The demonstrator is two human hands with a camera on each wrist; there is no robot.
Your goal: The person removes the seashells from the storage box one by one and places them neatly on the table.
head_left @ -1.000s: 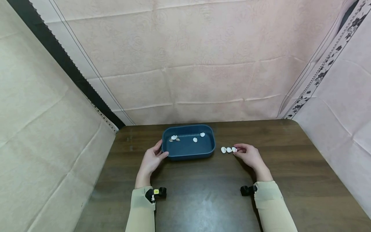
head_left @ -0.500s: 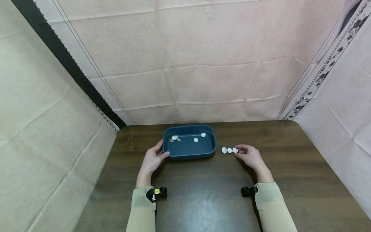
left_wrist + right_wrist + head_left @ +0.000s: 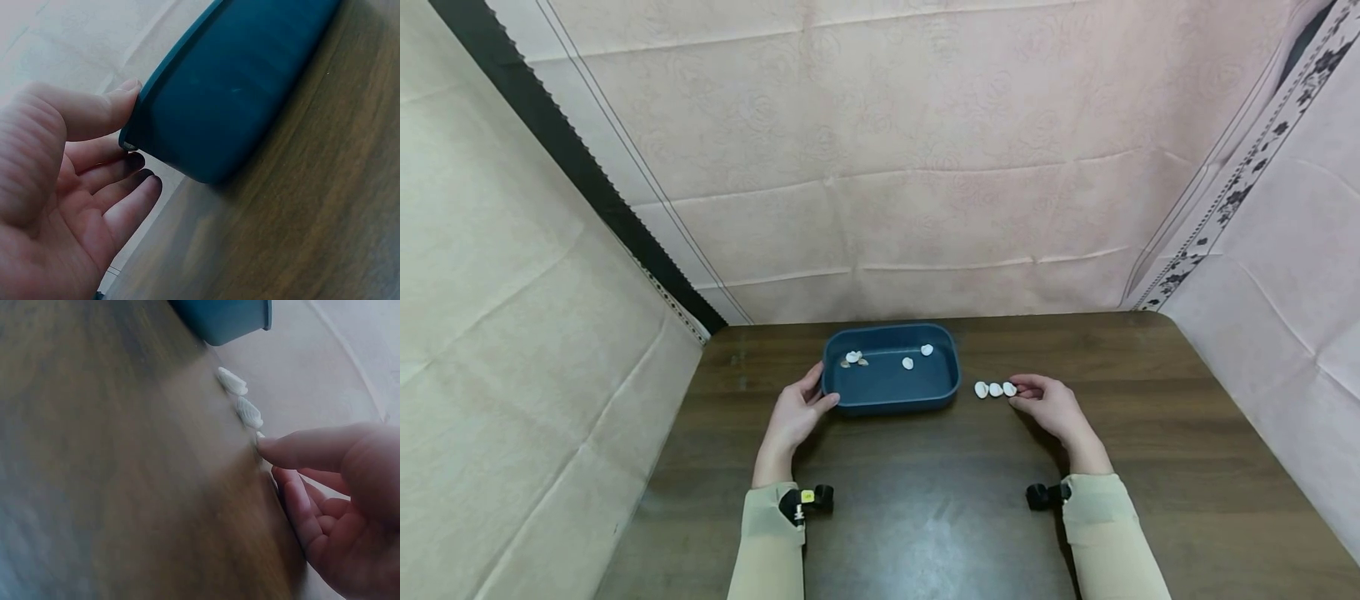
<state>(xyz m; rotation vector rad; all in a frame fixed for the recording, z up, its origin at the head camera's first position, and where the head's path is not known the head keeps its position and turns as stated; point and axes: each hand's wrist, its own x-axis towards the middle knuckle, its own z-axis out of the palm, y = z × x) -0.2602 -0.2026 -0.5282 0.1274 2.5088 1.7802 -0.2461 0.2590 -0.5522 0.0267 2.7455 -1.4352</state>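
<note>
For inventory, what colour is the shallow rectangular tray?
Dark teal-blue; the head view shows the tray best.

Left hand (image 3: pixel 795 412): thumb (image 3: pixel 97 117) opposed to the fingers (image 3: pixel 134 205) in a pinch. Right hand (image 3: pixel 1051 408): likewise pinching. Left forearm (image 3: pixel 767 550) and right forearm (image 3: pixel 1112 542) slant inward behind the hands.
</note>
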